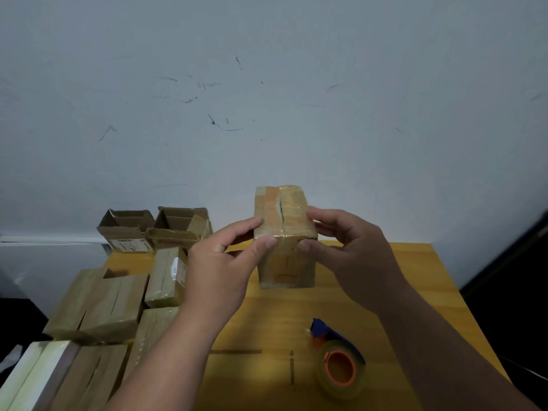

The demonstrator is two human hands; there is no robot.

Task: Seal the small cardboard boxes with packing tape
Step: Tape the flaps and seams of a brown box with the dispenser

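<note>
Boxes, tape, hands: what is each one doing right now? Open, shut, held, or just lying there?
Box in the hands: flaps shut, taped over, held up over the table.
Left hand: pinching the box's left side.
Right hand: pinching the box's right side.
Tape dispenser: lying on the table, nobody touching it.
Two far boxes: flaps open.
Boxes on the left: shut, lying down.

left hand (221, 262), right hand (354, 252), fingers pinching
</note>
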